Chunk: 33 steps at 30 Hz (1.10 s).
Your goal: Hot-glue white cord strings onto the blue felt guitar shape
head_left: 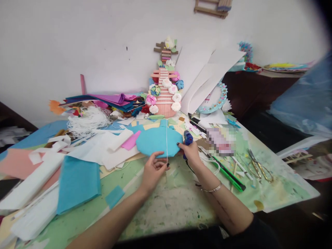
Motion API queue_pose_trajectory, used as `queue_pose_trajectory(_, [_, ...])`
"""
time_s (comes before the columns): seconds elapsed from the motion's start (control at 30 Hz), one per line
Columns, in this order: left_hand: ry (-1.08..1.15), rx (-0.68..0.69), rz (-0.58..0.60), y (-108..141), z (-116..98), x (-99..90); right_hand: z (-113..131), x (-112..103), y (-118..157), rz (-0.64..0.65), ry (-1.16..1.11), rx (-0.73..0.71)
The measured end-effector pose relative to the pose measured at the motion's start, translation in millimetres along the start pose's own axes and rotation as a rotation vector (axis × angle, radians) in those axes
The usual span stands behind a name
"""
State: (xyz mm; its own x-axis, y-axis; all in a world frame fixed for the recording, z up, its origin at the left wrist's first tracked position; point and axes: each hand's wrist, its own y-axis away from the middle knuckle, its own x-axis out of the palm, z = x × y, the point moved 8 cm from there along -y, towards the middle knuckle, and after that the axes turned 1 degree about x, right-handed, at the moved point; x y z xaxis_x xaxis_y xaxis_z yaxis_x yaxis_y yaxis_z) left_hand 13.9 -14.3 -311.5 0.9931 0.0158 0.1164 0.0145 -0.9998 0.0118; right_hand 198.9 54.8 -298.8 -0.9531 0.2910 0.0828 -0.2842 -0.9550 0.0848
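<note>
A blue paper-covered oval panel (153,140) lies in front of me, with a white string (167,141) running down its middle. At the panel's near edge, my left hand (155,170) pinches the lower end of the string between thumb and fingertips. My right hand (191,154) is closed around a blue glue gun (188,137), beside the panel's right edge. A dark cord hangs below the glue gun. The glue gun's tip is hard to make out.
Behind the panel stands a pink guitar-shaped craft with paper flowers (166,91). Scissors (259,166), a green utility knife (229,174) and a blurred pink object (220,141) lie right. A tangle of white string (88,121), folded blue paper (78,185) and white rolls are left.
</note>
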Motion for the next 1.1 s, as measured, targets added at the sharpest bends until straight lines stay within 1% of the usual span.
queue_pose_trajectory(0.1, [-0.008,-0.048,0.064,-0.7,6.5,3.8,-8.8,-4.6,-3.0,-0.045,-0.046,0.026])
queue_pose_trajectory(0.2, [-0.045,-0.049,0.098,1.6,6.2,6.9,-12.2,-8.3,-3.6,-0.066,-0.113,0.049])
queue_pose_trajectory(0.33, [-0.023,-0.033,0.034,3.7,3.5,3.3,-13.5,-11.3,-4.2,-0.080,-0.192,0.072])
queue_pose_trajectory(0.47, [-0.010,-0.024,0.012,2.3,3.0,2.1,-12.9,-12.4,-3.7,-0.084,-0.238,0.082])
queue_pose_trajectory(0.53, [0.020,-0.059,0.012,2.0,5.8,3.0,-12.4,-13.1,-3.7,-0.087,-0.251,0.084])
queue_pose_trajectory(0.67, [0.152,-0.184,0.024,4.1,15.8,7.9,-11.4,-15.6,-4.1,-0.103,-0.266,0.097])
queue_pose_trajectory(0.77, [0.284,-0.257,-0.011,5.0,21.8,7.3,-9.7,-16.3,-3.3,-0.104,-0.280,0.106])
queue_pose_trajectory(0.87, [0.372,-0.294,-0.021,3.5,24.1,6.6,-7.9,-15.6,-1.5,-0.095,-0.301,0.107])
queue_pose_trajectory(0.97, [0.383,-0.327,-0.016,1.6,24.8,6.8,-8.1,-14.2,-0.2,-0.083,-0.317,0.106])
queue_pose_trajectory(1.1, [0.326,-0.388,-0.034,1.0,26.4,6.3,-9.8,-11.8,0.6,-0.068,-0.328,0.105])
